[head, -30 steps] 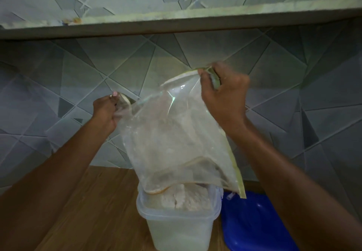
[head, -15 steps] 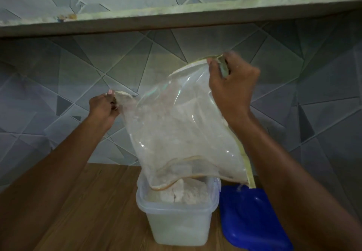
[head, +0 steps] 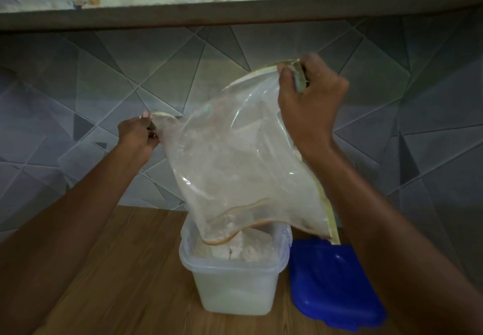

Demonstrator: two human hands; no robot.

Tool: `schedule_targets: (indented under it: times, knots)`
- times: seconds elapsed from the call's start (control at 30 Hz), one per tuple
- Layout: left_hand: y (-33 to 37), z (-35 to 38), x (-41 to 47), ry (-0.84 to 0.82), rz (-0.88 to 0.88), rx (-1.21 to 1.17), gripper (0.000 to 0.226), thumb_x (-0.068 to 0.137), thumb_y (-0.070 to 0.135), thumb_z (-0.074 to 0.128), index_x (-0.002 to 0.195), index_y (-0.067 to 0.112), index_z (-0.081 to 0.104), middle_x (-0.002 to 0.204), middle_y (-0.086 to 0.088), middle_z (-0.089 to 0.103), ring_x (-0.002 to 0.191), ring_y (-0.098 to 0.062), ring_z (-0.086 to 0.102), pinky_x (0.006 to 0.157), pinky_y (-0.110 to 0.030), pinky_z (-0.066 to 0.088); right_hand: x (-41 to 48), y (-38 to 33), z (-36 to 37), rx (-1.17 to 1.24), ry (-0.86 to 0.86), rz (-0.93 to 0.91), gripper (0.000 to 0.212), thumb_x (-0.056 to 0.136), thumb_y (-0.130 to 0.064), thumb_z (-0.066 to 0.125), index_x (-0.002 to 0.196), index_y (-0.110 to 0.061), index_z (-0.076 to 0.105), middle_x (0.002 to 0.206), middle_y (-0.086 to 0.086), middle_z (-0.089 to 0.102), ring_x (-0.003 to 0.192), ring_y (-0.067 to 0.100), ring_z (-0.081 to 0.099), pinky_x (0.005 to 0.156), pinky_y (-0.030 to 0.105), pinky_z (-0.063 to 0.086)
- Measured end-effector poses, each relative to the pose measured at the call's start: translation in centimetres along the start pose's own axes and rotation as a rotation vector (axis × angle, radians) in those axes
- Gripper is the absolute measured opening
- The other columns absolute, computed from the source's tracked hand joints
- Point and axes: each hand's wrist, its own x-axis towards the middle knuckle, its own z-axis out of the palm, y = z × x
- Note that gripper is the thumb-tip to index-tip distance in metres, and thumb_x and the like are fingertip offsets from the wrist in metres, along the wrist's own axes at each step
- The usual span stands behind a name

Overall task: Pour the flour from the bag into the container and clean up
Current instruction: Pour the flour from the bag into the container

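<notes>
Pinching the bag (head: pixel 243 157) tight by two corners, left hand (head: pixel 136 133) mid-left, right hand (head: pixel 308 102) upper right, holding its mouth over the container (head: pixel 235 290) of flour (head: pixel 235 249), lower centre.

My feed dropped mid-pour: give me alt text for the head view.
The left hand and right hand pinch the corners of an upturned clear bag, its mouth hanging over an open container full of flour. A blue lid lies on the wooden table right of the container. A tiled wall is behind.
</notes>
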Motion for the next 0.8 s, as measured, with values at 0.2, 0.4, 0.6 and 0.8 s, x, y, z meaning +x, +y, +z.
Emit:
schedule_targets:
  times: [0.2,0.4,0.6,0.8]
  knots:
    - [0.3,-0.4,0.1,0.022,-0.011,0.006,0.03,0.102,0.016,0.056,0.116,-0.011,0.061,0.108,-0.025,0.068,0.093,-0.033,0.071,0.068,-0.043,0.063,0.1,0.5,0.3,-0.025,-0.009,-0.021,0.019,0.086,-0.013,0.072,0.071,-0.005,0.064,0.06,-0.007,0.05,0.05,0.004,0.038,0.053,0.01,0.025]
    - [0.1,-0.4,-0.2,0.019,-0.029,0.0,0.026,0.102,0.013,0.057,0.115,-0.009,0.06,0.106,-0.022,0.067,0.085,-0.027,0.071,0.072,-0.046,0.063,0.2,0.9,0.5,0.006,-0.026,0.013,0.017,0.089,-0.015,0.072,0.076,-0.005,0.066,0.065,-0.009,0.051,0.053,0.004,0.041,0.054,0.006,0.027]
    - [-0.3,-1.6,0.4,0.084,-0.023,0.056,0.039,0.102,0.019,0.058,0.133,-0.004,0.056,0.119,-0.018,0.065,0.096,-0.027,0.068,0.077,-0.045,0.061,1.6,1.4,1.6,0.01,-0.132,0.025,0.025,0.089,-0.019,0.071,0.07,-0.019,0.056,0.055,-0.02,0.038,0.049,-0.005,0.042,0.051,0.008,0.025]
    - [-0.9,-4.5,0.5,0.194,-0.05,0.1,0.042,0.102,0.026,0.057,0.136,0.001,0.055,0.127,-0.018,0.064,0.098,-0.026,0.065,0.07,-0.039,0.059,5.2,1.4,6.1,-0.185,-0.368,-0.165,0.022,0.091,-0.036,0.064,0.085,-0.014,0.067,0.065,0.003,0.066,0.058,0.021,0.06,0.055,0.032,0.049]
